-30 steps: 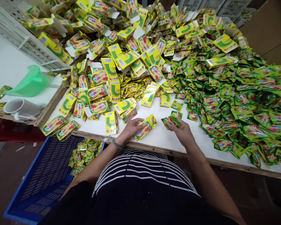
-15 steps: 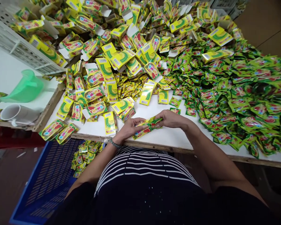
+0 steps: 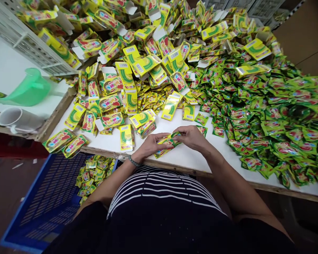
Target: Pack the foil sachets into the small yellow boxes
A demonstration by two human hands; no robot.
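Observation:
Over the table's front edge, my left hand [image 3: 151, 145] is closed round a small yellow-and-green carton [image 3: 161, 152] with its thumb on top. My right hand [image 3: 192, 137] pinches a green sachet [image 3: 176, 134] at the carton's right end. Fingers cover much of both, so I cannot tell how far the sachet sits inside. Just beyond my right hand, loose green sachets [image 3: 201, 119] lie on the white tabletop [image 3: 180, 155]. Left of my left hand, a yellow carton [image 3: 126, 137] lies near the edge.
A large heap of cartons [image 3: 145, 67] covers the back and left. Green sachets [image 3: 275, 116] are piled at the right. A white crate [image 3: 23, 38], green scoop [image 3: 29, 90] and white mug [image 3: 18, 120] stand left. Below, a blue crate [image 3: 45, 197] holds filled-looking packs.
My right fingers have drawn in closer to the carton's end, and less of the sachet shows. My left hand keeps its hold. The view has shifted slightly.

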